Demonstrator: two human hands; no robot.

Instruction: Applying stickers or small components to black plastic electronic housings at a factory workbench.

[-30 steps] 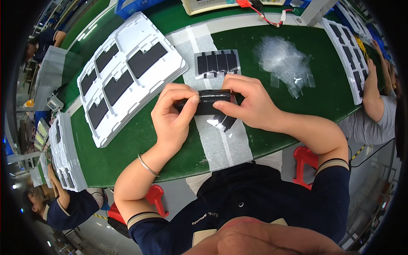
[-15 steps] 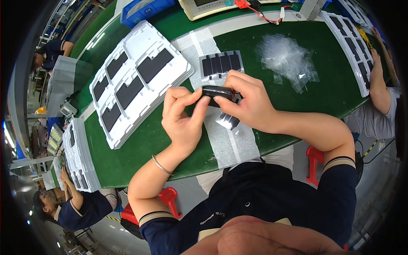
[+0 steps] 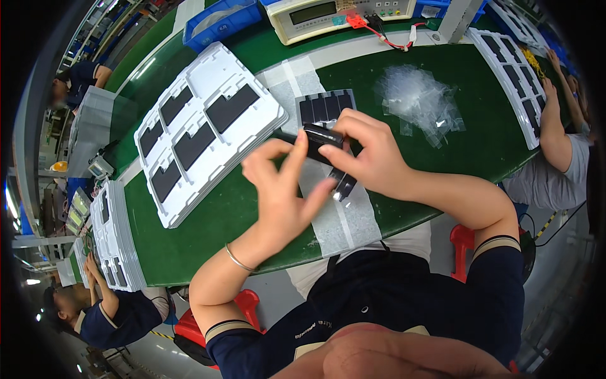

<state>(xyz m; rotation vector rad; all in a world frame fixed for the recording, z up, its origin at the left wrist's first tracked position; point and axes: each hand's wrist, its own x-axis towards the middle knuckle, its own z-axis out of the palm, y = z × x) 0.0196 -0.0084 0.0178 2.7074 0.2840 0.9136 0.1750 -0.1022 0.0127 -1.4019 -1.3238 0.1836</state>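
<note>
A flat black battery-like pack [image 3: 323,136] with a glossy edge is tilted up over the bench. My right hand [image 3: 374,151] grips it, thumb on the near face and fingers around the right end. At its left end, my left hand [image 3: 278,180] touches it with the index fingertip; the thumb is stretched away and the fingers are apart. Just beyond the pack lies a clear sheet of black adhesive-like strips [image 3: 325,106], partly covered by my right fingers. Another small piece with black strips [image 3: 344,184] lies nearer me, beside my left thumb.
White stacked trays [image 3: 208,136] with notched black pieces stand left. A loose pile of clear film pieces [image 3: 420,101] lies right. At the back are a bench meter [image 3: 341,19] with clip leads and a blue bin [image 3: 221,25]. Co-workers sit on both sides, near more trays [image 3: 511,82].
My left thumb has come off the pack and swung down toward me, opening the left hand. The pack has tilted in my right hand's grip. The view has shifted slightly.
</note>
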